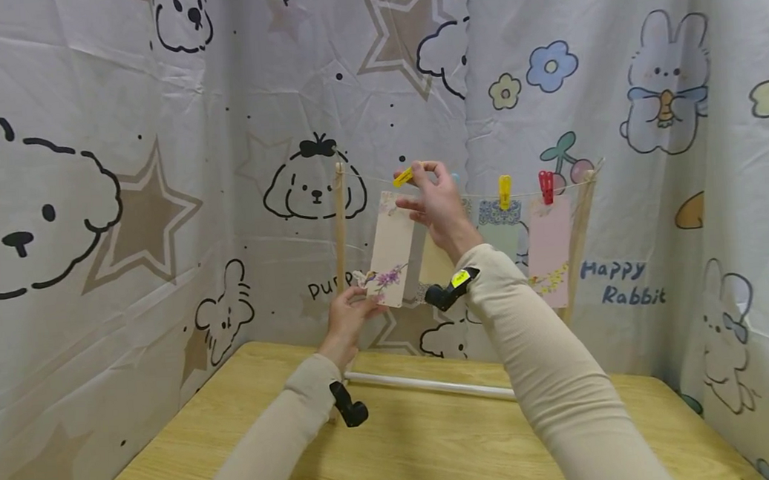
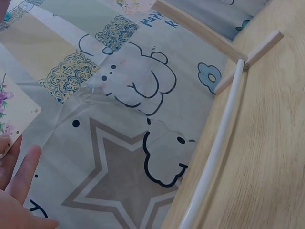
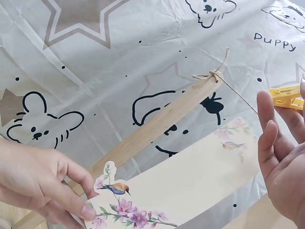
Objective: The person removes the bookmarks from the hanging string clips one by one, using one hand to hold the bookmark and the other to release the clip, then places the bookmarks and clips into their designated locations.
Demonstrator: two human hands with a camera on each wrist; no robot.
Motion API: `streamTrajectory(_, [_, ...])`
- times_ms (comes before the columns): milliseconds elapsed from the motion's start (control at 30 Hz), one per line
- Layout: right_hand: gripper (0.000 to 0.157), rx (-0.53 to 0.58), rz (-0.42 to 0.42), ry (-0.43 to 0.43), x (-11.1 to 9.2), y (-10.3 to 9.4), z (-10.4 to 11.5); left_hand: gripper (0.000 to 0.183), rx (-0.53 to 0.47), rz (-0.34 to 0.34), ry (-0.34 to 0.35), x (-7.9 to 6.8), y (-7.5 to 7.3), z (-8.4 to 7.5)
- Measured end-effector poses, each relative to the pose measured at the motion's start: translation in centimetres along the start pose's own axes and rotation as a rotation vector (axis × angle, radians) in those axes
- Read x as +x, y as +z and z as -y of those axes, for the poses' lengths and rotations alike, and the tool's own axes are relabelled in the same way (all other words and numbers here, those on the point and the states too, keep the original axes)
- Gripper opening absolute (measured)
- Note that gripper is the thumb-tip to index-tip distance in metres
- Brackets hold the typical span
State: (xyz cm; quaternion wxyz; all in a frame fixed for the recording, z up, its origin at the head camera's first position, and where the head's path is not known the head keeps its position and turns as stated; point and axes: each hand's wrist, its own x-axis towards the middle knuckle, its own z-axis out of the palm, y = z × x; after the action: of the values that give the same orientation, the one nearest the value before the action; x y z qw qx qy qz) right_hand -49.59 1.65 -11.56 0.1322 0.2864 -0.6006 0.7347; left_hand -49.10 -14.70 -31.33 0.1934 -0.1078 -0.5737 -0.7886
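Note:
A cream card (image 1: 390, 247) printed with pink blossoms and a bird hangs at a slant near the left post. My left hand (image 1: 346, 323) pinches its lower left corner between thumb and fingers, as the right wrist view shows. Up by the string (image 1: 368, 177), my right hand (image 1: 442, 205) pinches a yellow clothespin (image 1: 403, 177) above the card's top edge. In the right wrist view the clothespin (image 3: 285, 97) stands apart from the card (image 3: 200, 179). Whether the clothespin touches the string is unclear.
Wooden posts (image 1: 340, 235) hold up the string, with a white rod (image 1: 428, 384) low between them. Further right, a yellow clothespin (image 1: 505, 192) holds a green card (image 1: 500, 241) and a red clothespin (image 1: 546, 187) a pink card (image 1: 548, 243). Below lies the wooden table (image 1: 426, 453).

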Motion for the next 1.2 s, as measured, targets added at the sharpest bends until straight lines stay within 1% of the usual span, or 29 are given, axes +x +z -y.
streamTrajectory(100, [0.029, -0.001, 0.025, 0.002, -0.1, 0.1, -0.1, 0.015, -0.009, -0.001, -0.001, 0.0, 0.0, -0.1])
streamTrajectory(367, [0.029, -0.004, 0.042, 0.018, -0.3, -0.1, 0.1, 0.016, -0.015, -0.005, -0.006, 0.2, 0.0, -0.1])
streamTrajectory(633, [0.029, 0.004, 0.021, 0.033, -0.8, -1.0, 0.2, 0.014, -0.029, -0.011, -0.018, 0.1, -0.2, 0.0])
streamTrajectory(833, [0.029, -0.027, 0.022, 0.036, -1.1, -1.5, 0.1, 0.015, -0.033, 0.0, -0.022, 0.1, -0.3, 0.1])
streamTrajectory(967, [0.03, -0.051, 0.032, 0.045, -1.3, -1.6, -0.1, 0.014, -0.028, -0.009, -0.027, -0.2, -0.3, -0.1])
streamTrajectory(1100, [0.031, -0.057, 0.042, 0.062, -1.6, -1.7, -0.3, 0.013, -0.019, -0.023, -0.033, -0.4, -0.3, -0.2])
streamTrajectory(1200, [0.031, -0.042, 0.042, 0.065, -1.8, -1.8, -0.4, 0.015, -0.025, -0.017, -0.035, -0.5, -0.3, -0.3])
